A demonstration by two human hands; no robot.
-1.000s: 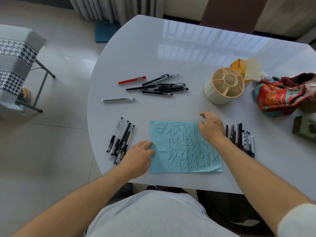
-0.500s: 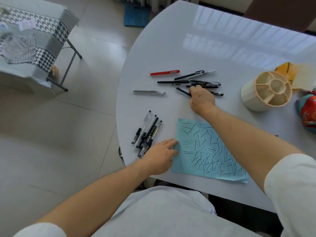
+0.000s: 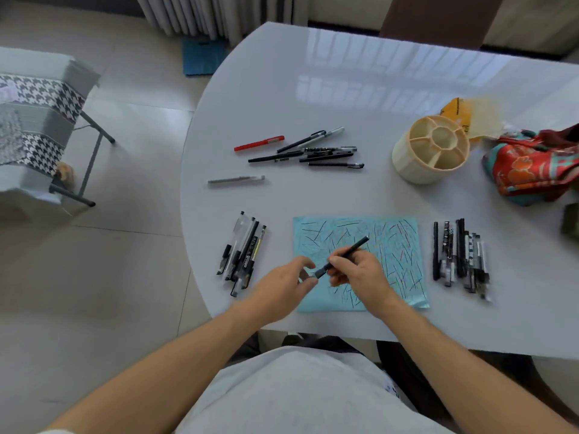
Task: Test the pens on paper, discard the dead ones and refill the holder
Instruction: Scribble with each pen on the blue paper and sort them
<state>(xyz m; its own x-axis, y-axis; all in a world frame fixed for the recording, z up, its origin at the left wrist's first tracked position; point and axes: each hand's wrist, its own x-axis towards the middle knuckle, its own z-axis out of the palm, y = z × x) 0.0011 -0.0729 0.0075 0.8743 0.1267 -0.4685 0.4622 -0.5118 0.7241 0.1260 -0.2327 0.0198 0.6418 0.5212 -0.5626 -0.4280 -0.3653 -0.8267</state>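
Head view. A slim black pen (image 3: 344, 254) is held just above the light-blue test paper (image 3: 398, 245), which is covered in short ink strokes. The right hand (image 3: 357, 277) pinches the barrel near its lower end, fingers curled round it. The left hand (image 3: 286, 285) closes thumb and fingers on the cap end (image 3: 320, 272); whether the cap is seated or coming off cannot be told.

The pen appears light, rigid and smooth; the barrel middle is judged the best hold, with the cap pulled straight off.

Left of the paper lies one sorted pen group (image 3: 242, 255), right of it another (image 3: 459, 256). Beyond the paper lie the untested pens (image 3: 313, 151). Beyond and right stands the empty cream divided holder (image 3: 430, 150).
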